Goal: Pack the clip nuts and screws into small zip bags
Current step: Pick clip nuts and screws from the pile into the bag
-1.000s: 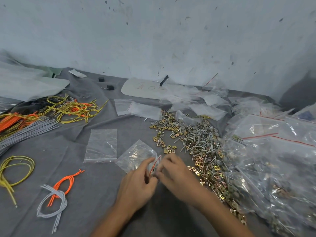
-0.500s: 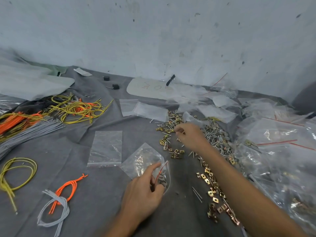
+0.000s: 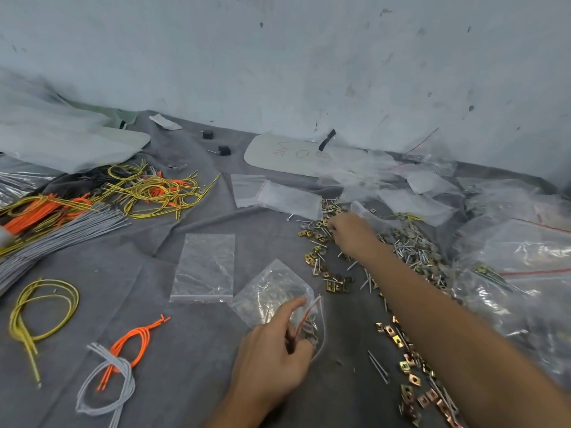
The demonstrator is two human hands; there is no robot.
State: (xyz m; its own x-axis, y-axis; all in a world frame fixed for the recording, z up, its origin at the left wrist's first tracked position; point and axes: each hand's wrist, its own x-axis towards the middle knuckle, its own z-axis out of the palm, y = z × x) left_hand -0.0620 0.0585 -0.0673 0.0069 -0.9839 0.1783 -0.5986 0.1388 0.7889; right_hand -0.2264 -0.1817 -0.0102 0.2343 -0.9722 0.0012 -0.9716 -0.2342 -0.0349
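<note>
Two hands work over a grey cloth (image 3: 185, 366), read from left to right. Far left: loose wires (image 3: 148, 193) in yellow, orange and grey, no part of the task. Left of centre: an empty bag (image 3: 204, 268) lies flat. Just beside it, the zip bag (image 3: 272, 291) under filling rests on the cloth. The left hand (image 3: 272, 356) pinches its red-lined mouth between thumb and fingers, the forefinger stretched along the upper lip, so that the mouth gapes toward the right. A few pieces appear to lie inside.

Right of centre: clip nuts (image 3: 333, 281) lie scattered in a band. The right hand (image 3: 349, 233) reaches to the far end of that band, fingertips down among the pieces; whether they have closed on anything cannot be told. Farther right: a heap of screws (image 3: 414, 251), then filled bags (image 3: 519, 267).

Step in hand, by judgement: gathering parts for the open bag. The next move calls for a firm pinch on small pieces, a carry back to the mouth, and a steady left hand to keep that mouth open.
</note>
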